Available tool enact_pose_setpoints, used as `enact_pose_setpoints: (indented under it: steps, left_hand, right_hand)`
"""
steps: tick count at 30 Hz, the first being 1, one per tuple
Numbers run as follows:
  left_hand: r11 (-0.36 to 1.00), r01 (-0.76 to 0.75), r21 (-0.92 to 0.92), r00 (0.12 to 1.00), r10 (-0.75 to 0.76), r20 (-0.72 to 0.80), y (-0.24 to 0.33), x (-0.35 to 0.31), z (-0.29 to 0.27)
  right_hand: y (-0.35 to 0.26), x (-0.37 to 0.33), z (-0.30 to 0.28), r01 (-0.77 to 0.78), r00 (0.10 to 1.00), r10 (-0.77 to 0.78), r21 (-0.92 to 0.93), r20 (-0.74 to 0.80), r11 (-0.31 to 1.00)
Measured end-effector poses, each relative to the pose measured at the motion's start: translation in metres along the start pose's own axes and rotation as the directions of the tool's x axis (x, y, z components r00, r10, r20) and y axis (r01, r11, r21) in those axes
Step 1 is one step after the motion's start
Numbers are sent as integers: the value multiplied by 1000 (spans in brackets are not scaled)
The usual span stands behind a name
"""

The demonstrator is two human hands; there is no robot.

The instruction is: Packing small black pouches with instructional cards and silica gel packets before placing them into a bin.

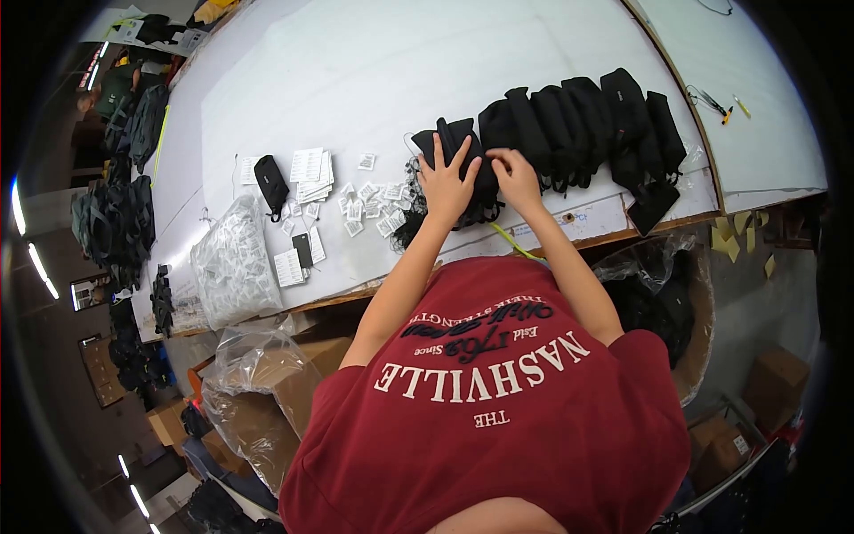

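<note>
My left hand (447,182) lies spread over a stack of black fabric pouches (463,132) near the front edge of the white table, fingers apart. Beside it, my right hand (518,180) has its fingers bent together at the right edge of that stack; what is between them, if anything, is hidden. Thin black cords (411,222) hang in a tangle below the left hand. A row of further black pouches (551,125) extends to the right of my hands, several lying side by side.
To the left lie small white square sachets (354,209), printed cards (311,171), one separate black pouch (270,183) and a clear bag full of sachets (233,262). Small cutters (709,101) lie far right. Plastic-lined cartons (276,392) stand below the table edge.
</note>
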State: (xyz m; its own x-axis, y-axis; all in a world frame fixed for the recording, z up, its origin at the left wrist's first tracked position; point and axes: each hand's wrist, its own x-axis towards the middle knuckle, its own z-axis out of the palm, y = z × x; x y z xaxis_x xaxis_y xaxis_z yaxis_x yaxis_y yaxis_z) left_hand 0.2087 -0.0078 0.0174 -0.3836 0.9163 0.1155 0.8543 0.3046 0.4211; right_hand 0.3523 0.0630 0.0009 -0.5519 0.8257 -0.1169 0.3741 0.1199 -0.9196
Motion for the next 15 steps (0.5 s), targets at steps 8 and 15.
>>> enact_pose_setpoints:
  steps: [8,15]
  left_hand:
    - [999,2,48,998,-5,58,2,-2,3]
    - [1000,14,-28,998,-12,55,1,-2,2]
  right_hand:
    - [21,11,-3,-55,983,-76,-668,-165,742]
    - [9,27,-26,78,880,21,188,-475,979]
